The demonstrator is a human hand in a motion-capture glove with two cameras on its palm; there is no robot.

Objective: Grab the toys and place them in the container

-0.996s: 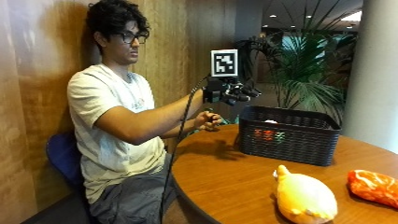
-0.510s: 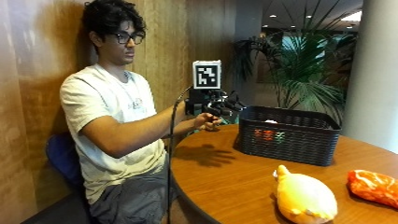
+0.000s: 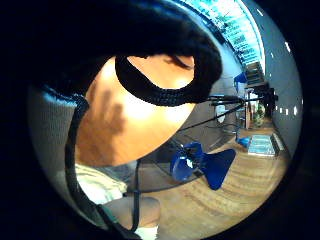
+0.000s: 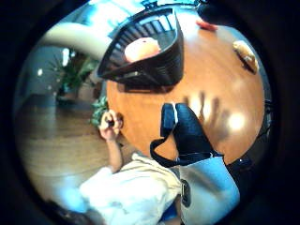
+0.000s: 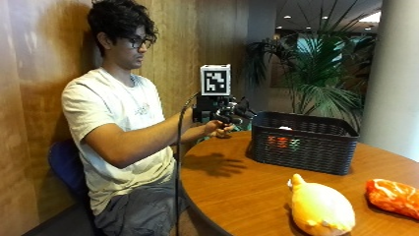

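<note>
My gloved right hand (image 5: 225, 115), empty and loosely open, hovers over the table's (image 5: 229, 191) near edge, at nine o'clock from the basket (image 5: 304, 142).

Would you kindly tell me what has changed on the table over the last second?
The gloved right hand has drawn back from the black basket toward the person, holding nothing. The yellow plush toy and the orange toy lie where they were on the table, and the basket has not moved.
</note>
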